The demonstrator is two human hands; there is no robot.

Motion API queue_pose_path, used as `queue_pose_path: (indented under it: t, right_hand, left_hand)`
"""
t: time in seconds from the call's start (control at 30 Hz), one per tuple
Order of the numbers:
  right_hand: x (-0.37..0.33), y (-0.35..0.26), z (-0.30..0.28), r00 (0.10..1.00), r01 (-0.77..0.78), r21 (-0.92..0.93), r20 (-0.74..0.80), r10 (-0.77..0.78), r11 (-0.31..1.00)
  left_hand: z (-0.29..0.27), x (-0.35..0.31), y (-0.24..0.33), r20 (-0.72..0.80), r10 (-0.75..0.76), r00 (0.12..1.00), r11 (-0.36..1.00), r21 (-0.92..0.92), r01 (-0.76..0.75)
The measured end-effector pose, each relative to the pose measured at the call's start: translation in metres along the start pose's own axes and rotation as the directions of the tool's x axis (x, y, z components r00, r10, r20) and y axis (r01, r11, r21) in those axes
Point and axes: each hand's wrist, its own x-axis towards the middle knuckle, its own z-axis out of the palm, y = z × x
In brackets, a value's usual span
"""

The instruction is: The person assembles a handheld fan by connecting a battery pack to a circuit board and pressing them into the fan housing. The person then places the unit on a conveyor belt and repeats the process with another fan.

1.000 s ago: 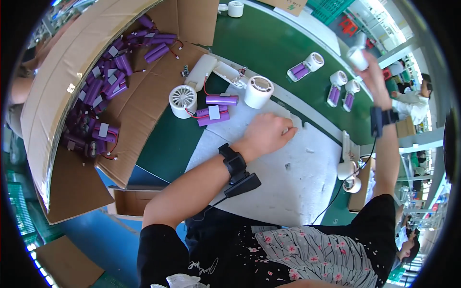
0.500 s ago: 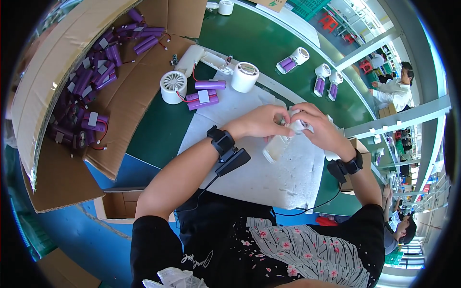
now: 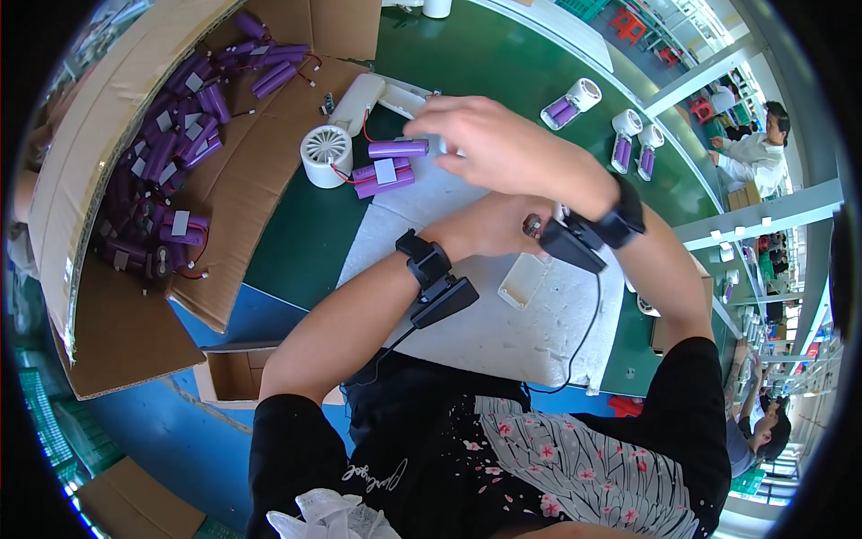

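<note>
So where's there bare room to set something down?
The white mat has bare room between the white casing and the mat's near edge; bare green bench lies between the carton and mat. It's crowded around the purple batteries near the right hand.

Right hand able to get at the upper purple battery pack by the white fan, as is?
Probably yes: the right hand hangs near the right end of the upper purple battery pack, with nothing visible blocking between. Whether its fingers are free is hard to tell.
</note>
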Motion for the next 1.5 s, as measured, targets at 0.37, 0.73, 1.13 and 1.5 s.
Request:
queue_pose_path:
  t: [0.37, 0.73, 1.13, 1.5]
  right_hand:
    - [0.038, 0.003, 0.031, 0.963, -0.202, -0.222, 0.133, 0.235, 0.954]
    - [-0.131, -0.006, -0.057, 0.747, -0.051, 0.939, -0.19, 0.637, 0.34]
    - [-0.212, -0.022, 0.048, 0.484, -0.416, 0.808, -0.191, 0.854, 0.417]
    - [-0.204, -0.025, 0.079, 0.582, -0.424, 0.577, -0.417, 0.698, 0.698]
  left_hand:
    - [0.007, -0.009, -0.011, -0.119, 0.059, 0.991, 0.933, -0.345, -0.097]
    - [-0.005, -0.002, -0.002, 0.108, -0.013, 0.994, 0.991, -0.131, 0.027]
    - [0.015, -0.002, 0.015, 0.078, -0.174, 0.982, 0.941, -0.282, 0.189]
    - [0.011, -0.005, 0.019, 0.177, -0.253, 0.951, 0.864, -0.401, 0.305]
